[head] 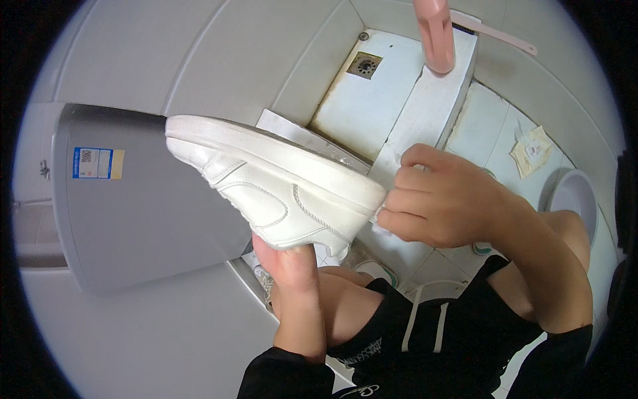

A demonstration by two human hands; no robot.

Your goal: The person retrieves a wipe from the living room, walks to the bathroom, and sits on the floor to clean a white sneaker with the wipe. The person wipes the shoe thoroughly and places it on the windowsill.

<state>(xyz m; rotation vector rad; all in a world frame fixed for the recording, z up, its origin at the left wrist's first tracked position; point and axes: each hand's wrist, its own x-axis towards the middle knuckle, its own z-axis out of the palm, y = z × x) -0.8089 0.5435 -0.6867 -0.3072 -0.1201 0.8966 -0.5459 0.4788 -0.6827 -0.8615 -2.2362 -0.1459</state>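
A white sneaker (269, 184) is held up on its side before me, its toe towards the upper left and its heel at the right. My left hand (289, 267) grips it from below, the fingers hidden inside the shoe's opening. Beside the heel, my right hand (438, 197) is closed around a piece of white wipe or tissue (382, 228), of which a small part shows below the fingers. The wipe is at the heel; whether it presses on the shoe I cannot tell.
Behind lie a raised ledge (413, 124) and a floor drain (365, 65). A pink bottle (437, 40) and a pink-handled brush (503, 37) rest on the ledge. At the right are an opened packet (532, 151) and a pale basin (578, 199). A grey cabinet or appliance (149, 214) stands left.
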